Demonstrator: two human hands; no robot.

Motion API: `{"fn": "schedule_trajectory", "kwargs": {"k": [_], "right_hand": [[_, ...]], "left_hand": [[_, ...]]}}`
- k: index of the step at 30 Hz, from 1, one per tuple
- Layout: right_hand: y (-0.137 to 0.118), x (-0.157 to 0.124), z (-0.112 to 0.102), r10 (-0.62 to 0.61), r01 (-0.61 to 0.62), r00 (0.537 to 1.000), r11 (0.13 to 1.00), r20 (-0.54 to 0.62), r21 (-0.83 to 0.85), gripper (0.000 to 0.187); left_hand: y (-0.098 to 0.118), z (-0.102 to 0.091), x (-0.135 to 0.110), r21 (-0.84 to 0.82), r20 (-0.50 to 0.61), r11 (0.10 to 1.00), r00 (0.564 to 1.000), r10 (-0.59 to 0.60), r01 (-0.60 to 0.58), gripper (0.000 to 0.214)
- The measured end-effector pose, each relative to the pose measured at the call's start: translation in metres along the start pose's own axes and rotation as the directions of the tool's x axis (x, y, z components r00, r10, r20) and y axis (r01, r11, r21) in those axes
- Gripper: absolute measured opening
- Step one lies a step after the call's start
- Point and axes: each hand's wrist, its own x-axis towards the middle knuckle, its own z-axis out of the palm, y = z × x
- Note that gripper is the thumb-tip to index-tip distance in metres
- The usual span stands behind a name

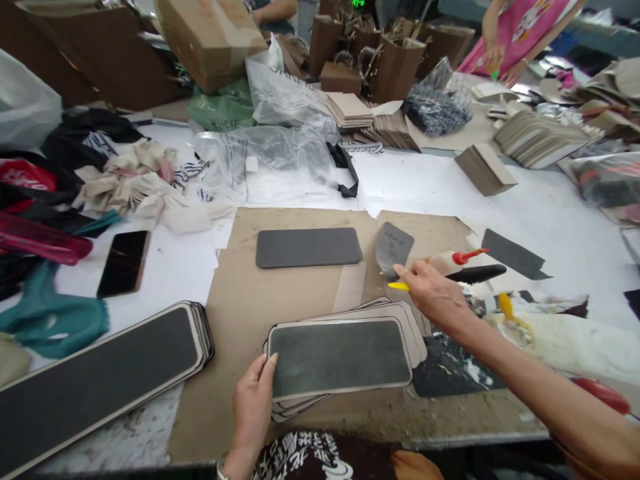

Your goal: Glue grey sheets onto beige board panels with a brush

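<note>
My left hand (254, 400) grips the left edge of a dark rectangular panel (340, 357) with a pale border, thumb on top. Beneath that panel lies a fanned stack of similar pale-edged panels (411, 327). My right hand (436, 293) is closed, with the end of a yellow tool (399, 286) poking out below its fingers; most of the tool is hidden. Its fingertips overlap the lower edge of a small grey rounded piece (395, 243) with writing. Just behind this hand lies a glue bottle (445, 263) with a red nozzle. A plain grey panel (309, 247) lies farther back on the cardboard.
A stack of long dark panels (110, 380) lies at left, near a phone (123, 263). To the right are a glue-smeared dark sheet (453, 367) and a yellow-handled tool (506, 307). Boxes, brown bags (395, 67) and another person's hands (495, 60) are at the back.
</note>
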Motion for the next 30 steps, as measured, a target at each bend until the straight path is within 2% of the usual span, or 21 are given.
{"fn": "schedule_trajectory", "kwargs": {"k": [2, 5, 7, 9, 14, 24, 30], "right_hand": [[-0.029, -0.006, -0.006, -0.135, 0.124, 0.988, 0.983, 0.074, 0.135, 0.037], [-0.076, -0.01, -0.011, -0.354, 0.286, 0.919, 0.901, 0.172, 0.325, 0.037], [-0.099, -0.009, -0.009, -0.44, 0.336, 0.872, 0.857, 0.215, 0.392, 0.038], [-0.111, -0.008, -0.004, -0.474, 0.348, 0.844, 0.841, 0.253, 0.414, 0.039], [-0.107, -0.01, 0.003, -0.449, 0.313, 0.845, 0.856, 0.291, 0.411, 0.04], [-0.091, -0.015, -0.001, -0.374, 0.247, 0.839, 0.909, 0.395, 0.336, 0.039], [-0.086, -0.017, -0.002, -0.391, 0.29, 0.83, 0.912, 0.397, 0.291, 0.038]], "left_hand": [[0.001, 0.0, 0.0, -0.002, -0.005, 1.0, 1.0, -0.006, 0.006, 0.05], [0.002, 0.001, 0.0, -0.005, -0.018, 0.999, 0.999, -0.031, 0.031, 0.051], [0.001, 0.002, 0.0, -0.015, -0.024, 0.999, 0.999, -0.048, 0.047, 0.051], [0.001, 0.004, -0.001, -0.02, -0.041, 0.998, 0.997, -0.068, 0.067, 0.052], [0.003, 0.009, -0.006, 0.021, -0.06, 0.996, 0.995, -0.082, 0.084, 0.048], [0.003, 0.011, -0.007, 0.045, -0.056, 0.997, 0.996, -0.066, 0.069, 0.048], [0.003, 0.012, -0.007, 0.04, -0.059, 0.998, 0.997, -0.042, 0.044, 0.047]]}}
